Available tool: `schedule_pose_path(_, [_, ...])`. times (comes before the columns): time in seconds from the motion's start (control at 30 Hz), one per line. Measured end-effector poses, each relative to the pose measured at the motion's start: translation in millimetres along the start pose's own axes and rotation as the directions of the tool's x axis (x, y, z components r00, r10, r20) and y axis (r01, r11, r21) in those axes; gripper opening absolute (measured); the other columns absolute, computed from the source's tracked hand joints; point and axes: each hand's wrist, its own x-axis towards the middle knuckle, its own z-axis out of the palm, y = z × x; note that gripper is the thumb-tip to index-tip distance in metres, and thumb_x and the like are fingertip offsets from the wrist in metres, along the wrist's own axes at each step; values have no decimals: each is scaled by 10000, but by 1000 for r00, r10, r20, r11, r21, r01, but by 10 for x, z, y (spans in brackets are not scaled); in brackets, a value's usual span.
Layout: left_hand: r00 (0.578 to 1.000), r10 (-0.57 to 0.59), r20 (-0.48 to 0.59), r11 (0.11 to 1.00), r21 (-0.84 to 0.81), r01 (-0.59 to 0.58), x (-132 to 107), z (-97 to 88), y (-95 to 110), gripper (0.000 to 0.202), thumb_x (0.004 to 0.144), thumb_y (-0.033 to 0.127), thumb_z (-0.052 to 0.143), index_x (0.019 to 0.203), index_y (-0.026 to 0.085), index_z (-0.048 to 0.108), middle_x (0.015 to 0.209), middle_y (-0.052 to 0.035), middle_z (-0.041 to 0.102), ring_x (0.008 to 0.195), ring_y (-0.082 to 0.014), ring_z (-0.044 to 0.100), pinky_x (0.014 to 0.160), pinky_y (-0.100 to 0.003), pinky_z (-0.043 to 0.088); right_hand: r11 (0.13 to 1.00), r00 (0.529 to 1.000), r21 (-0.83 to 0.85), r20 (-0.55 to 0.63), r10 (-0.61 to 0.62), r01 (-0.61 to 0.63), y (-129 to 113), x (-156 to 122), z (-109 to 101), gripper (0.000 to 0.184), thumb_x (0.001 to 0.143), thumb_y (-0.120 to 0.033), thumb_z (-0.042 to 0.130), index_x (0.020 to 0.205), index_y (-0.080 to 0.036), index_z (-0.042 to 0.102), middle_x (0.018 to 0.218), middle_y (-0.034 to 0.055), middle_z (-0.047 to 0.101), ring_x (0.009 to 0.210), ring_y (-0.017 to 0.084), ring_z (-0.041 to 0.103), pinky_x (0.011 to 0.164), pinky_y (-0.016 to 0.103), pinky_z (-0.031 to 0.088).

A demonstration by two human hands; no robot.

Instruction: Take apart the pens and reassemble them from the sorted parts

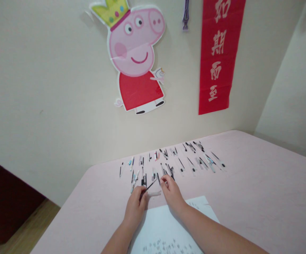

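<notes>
My left hand (136, 204) is closed around one end of a thin dark pen refill (152, 183), whose pale tip slants up toward the right. Close by on the right, my right hand (172, 192) has its fingers curled together in a pinch; whatever may be in them is too small to make out. Between the hands a clear pen barrel (154, 193) lies on the pink tabletop (248, 183). Just beyond my fingers are loose pen parts, among them a black-and-clear pen piece (142, 176) and a light-coloured pen (135, 181).
Under my forearms lies a white sheet of paper (166, 229) with handwriting. Two rough rows of taken-apart pens, with caps, barrels and refills such as a black-ended refill (219, 159), stretch along the far side. The wall behind carries a cartoon pig cutout (139, 63) and a red banner (219, 70).
</notes>
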Motion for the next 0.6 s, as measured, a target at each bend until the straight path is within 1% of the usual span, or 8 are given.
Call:
schedule_pose_path(0.07, [1000,7,17,1000,11,-8,2,-9,15,183,858,280,444,939,190,582,878,-61,644,822,-205,608,743,-335,486,994,1000,107,-10,6,-5,27,22,13,223,877,-374,423,857,-192,550,799,25,594,724,180,553,668,282,428])
schedule_pose_path(0.13, [999,16,37,1000,22,-17,7,-21,37,173,858,272,444,927,193,580,870,-57,639,810,-203,602,732,-330,481,987,1000,161,4,8,-8,30,29,24,249,867,-407,446,854,-188,562,791,25,600,704,176,547,654,279,429])
schedule_pose_path(0.23, [997,30,65,999,34,-32,12,-34,71,162,856,254,442,925,197,578,870,-54,633,806,-200,595,726,-322,474,986,1000,166,26,15,-19,6,20,33,248,844,-402,481,823,-179,585,760,25,603,662,168,535,621,270,416])
schedule_pose_path(0.4, [996,35,77,998,46,-38,7,-38,86,163,854,237,440,932,199,578,887,-55,633,827,-200,592,742,-319,468,989,1000,148,10,2,-4,4,14,38,200,825,-347,508,800,-176,609,745,23,610,651,163,529,616,265,406])
schedule_pose_path(0.6, [996,29,87,998,54,-34,-1,-44,88,158,859,242,433,923,199,570,886,-58,629,825,-203,591,736,-321,466,976,999,216,-15,36,-31,15,36,18,252,845,-408,494,798,-181,592,729,14,597,670,168,542,617,264,419])
